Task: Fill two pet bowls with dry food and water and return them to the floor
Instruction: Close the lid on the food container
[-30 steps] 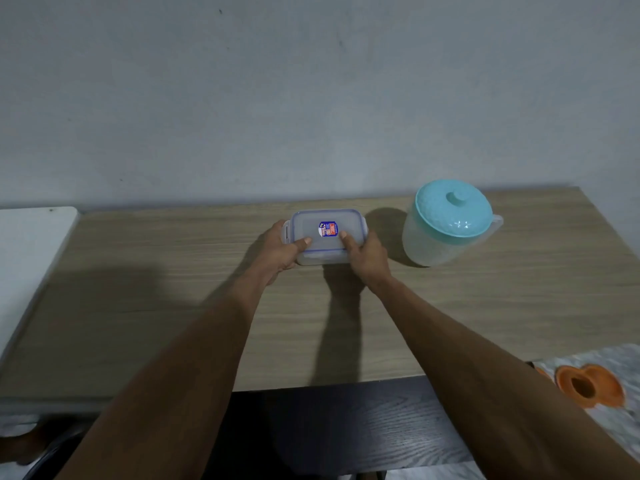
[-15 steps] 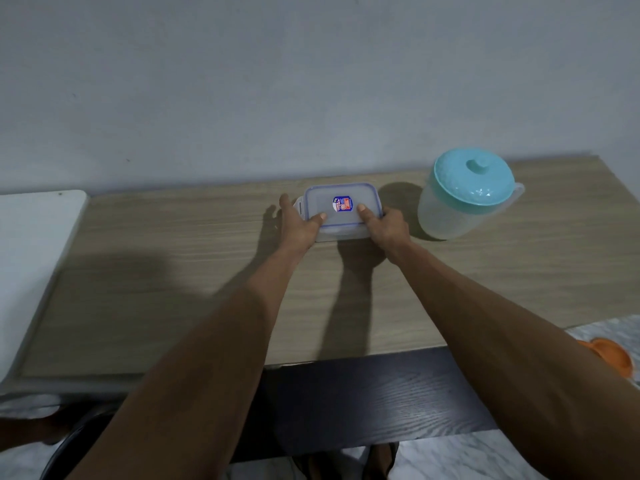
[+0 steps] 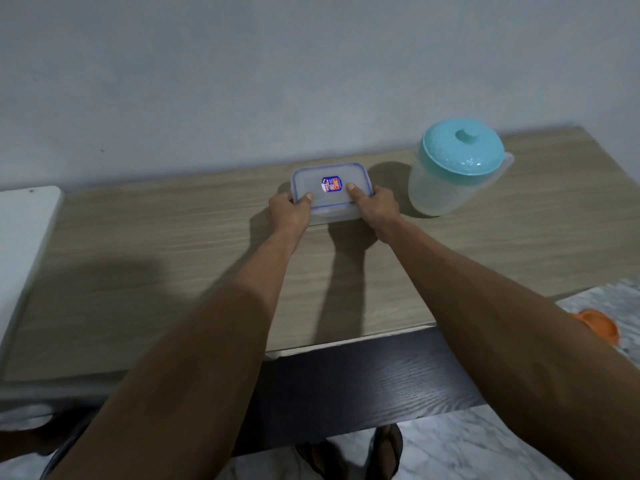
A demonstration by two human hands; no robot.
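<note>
A small clear plastic container with a blue-rimmed lid and a sticker rests on the wooden table near the wall. My left hand grips its left end and my right hand grips its right end, both thumbs pressed on the lid. A frosted pitcher with a teal lid stands just to the right of the container. An orange pet bowl lies on the floor at the far right, partly hidden by my right arm.
A white surface adjoins the table on the left. A dark panel runs below the table's front edge. Marble floor and my sandalled feet show beneath.
Both hands stay on the container. My view has dropped a little, so the table sits higher in the frame and my feet have come into sight.
</note>
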